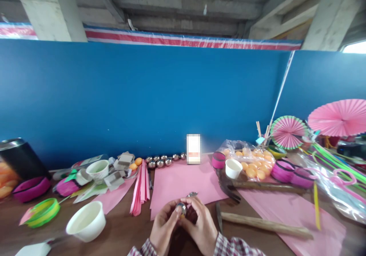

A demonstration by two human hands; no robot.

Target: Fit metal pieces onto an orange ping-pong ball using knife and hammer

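A shiny silver ball (pixel 182 208) is held low over the table's front edge, between the fingertips of both hands. My left hand (pixel 164 225) pinches it from the left, thumb across its near side. From the other side, my right hand (pixel 201 222) closes its fingers around it. A small orange patch shows at the ball's underside; I cannot tell what it is. Just beyond the fingers, a small shiny metallic piece (pixel 192 194) lies on pink paper (pixel 183 176). Several more silver balls (pixel 160 163) line the paper's far edge.
Two hammers, one with a pale wooden handle (pixel 265 224), lie at right. Near them are a bag of orange balls (pixel 257 164) and a paper cup (pixel 233 168). At left are a white bowl (pixel 87 221), folded pink strips (pixel 140 189) and a dark flask (pixel 24 159). A blue partition (pixel 160 96) stands behind.
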